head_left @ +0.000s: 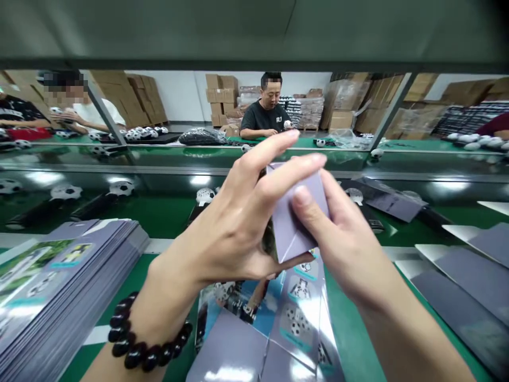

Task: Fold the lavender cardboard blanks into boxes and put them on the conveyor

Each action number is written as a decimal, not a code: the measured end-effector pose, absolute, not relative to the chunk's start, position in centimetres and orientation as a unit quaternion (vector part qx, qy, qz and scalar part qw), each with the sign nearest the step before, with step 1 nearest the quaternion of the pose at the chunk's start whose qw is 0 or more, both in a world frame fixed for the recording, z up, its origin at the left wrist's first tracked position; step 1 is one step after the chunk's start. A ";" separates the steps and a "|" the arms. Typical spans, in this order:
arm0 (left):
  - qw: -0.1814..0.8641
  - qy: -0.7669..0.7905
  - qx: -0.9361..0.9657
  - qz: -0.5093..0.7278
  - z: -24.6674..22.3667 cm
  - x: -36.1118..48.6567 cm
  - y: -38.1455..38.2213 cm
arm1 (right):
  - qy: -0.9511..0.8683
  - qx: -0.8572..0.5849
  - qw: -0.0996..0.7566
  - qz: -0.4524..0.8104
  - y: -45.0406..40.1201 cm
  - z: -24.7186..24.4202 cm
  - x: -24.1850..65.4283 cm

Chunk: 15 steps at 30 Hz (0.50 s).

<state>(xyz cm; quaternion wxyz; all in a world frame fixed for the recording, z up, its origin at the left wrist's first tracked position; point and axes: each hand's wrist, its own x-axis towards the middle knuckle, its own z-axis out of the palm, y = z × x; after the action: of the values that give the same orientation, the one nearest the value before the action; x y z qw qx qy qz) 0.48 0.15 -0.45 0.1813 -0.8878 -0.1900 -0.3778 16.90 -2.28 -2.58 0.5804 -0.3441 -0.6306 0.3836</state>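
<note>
In front of me a purple-grey cardboard box [288, 228] is held up with one closed end facing me. My left hand [238, 223] wraps around its left side, two fingers reaching across the top. On the other side my right hand [338, 228] grips it, the thumb pressed on the end panel. Below lie printed flat cartons [298, 318] with football pictures, partly hidden by my hands. A tall stack of flat cartons [95, 286] stands to the left. More purple-grey flat cartons [465, 270] lie fanned out at the right.
Football-topped black items [66, 192] lie on the green conveyor [167, 199] beyond my hands. A box [392, 199] in clear wrap lies there too. A metal shelf [254, 37] hangs overhead. Across the line a person in a black shirt [262, 116] works; cardboard boxes [220, 95] are piled behind.
</note>
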 end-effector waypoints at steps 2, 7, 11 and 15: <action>0.207 -0.235 -0.880 -0.357 -0.4 0.9 -0.2 | -0.632 -0.338 0.617 0.323 -2.4 -2.4 17.1; 0.233 -0.314 -0.851 -0.351 -1.2 0.7 1.4 | -0.649 -0.437 0.584 0.217 -1.3 -3.0 19.1; 0.203 -0.399 -0.796 -0.408 -3.5 -2.1 5.7 | -0.682 -0.640 0.326 0.141 -0.4 -4.0 21.2; 0.154 -0.496 -0.766 -0.379 -6.9 -4.8 9.0 | -0.673 -0.714 0.119 0.153 0.0 -5.1 21.8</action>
<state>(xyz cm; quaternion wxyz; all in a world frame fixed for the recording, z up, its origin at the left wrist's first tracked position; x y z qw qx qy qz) -4.85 8.98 -6.89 0.1538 -0.7659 -0.4959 -0.3792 21.83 -0.03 -5.06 0.1187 -0.7141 -0.6728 0.1525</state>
